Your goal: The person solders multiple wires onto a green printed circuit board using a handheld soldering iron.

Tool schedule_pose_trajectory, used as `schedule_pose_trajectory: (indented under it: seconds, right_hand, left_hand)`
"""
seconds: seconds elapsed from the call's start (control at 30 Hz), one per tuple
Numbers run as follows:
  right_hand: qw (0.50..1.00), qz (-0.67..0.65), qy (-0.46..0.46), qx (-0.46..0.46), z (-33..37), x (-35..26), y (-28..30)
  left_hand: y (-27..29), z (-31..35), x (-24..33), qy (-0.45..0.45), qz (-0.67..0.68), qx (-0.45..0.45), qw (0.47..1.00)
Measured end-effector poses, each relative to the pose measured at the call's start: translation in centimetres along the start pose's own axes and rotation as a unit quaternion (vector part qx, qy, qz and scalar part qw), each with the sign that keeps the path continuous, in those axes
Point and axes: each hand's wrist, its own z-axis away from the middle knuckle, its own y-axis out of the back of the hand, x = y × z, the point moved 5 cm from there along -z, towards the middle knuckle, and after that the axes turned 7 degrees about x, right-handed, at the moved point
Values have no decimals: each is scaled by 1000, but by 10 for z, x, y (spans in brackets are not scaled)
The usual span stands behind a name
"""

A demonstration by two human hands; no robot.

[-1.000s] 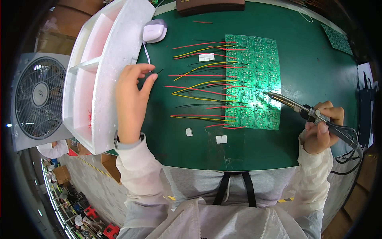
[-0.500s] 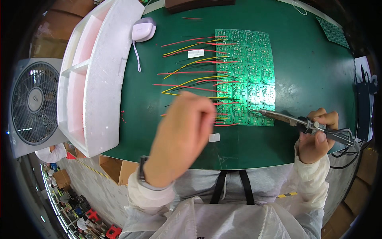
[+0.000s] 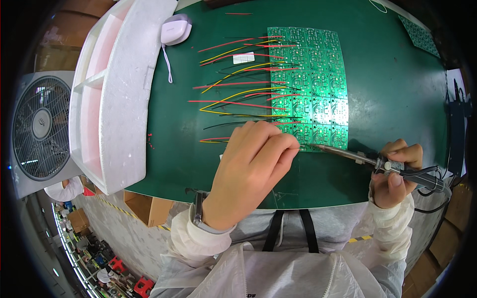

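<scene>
A green panel of circuit boards (image 3: 323,84) lies on the table with red, yellow and black wires (image 3: 238,83) reaching over its left edge. My left hand (image 3: 251,174) is over the panel's near left corner, thumb and forefinger pinched together; whatever is between them is too small or hidden to make out. In my right hand (image 3: 397,171) is a soldering iron (image 3: 360,158) with a dark handle and metal clamp. Its tip points left, onto the near edge of the panel, a short way from my left fingertips. My left hand covers part of the nearest wires.
A white foam tray with compartments (image 3: 124,99) stands at the left, a pale earbud case (image 3: 175,31) beside it. Another board panel (image 3: 418,36) lies far right. Cables (image 3: 432,203) trail from the iron. A fan (image 3: 42,124) is beyond the tray.
My left hand has moved right, its pinched fingers now close to the iron's tip. The tip has shifted slightly left and nearer to me. The whole view has shifted a little.
</scene>
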Motion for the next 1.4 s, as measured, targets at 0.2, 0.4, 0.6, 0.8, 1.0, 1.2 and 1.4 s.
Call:
schedule_pose_trajectory:
  seconds: [0.2, 0.4, 0.6, 0.8, 1.0, 1.2, 1.4]
  right_hand:
    - [1000, 1, 10, -14, 0, -1, 1]
    - [999, 24, 13, -34, 1, 1, -2]
    - [999, 43, 33, -8, 0, -2, -7]
    - [998, 36, 14, -57, 0, -1, -2]
    - [996, 45, 14, -80, 0, -2, -3]
    - [995, 50, 10, -89, 0, -2, -3]
    - [995, 41, 20, -90, 1, -1, -3]
  left_hand:
    - [-6, 0, -3, -10, -6, -3, 1000]
    - [-9, 1, -6, -9, 14, -6, 1000]
    - [-8, 1, -6, -4, 27, -6, 1000]
    - [-8, -1, -3, -33, 8, 3, 999]
    - [-8, 0, -2, -34, -16, 3, 999]
    - [-10, 1, -3, -30, -20, -1, 999]
    - [-10, 2, -5, -27, -13, -2, 1000]
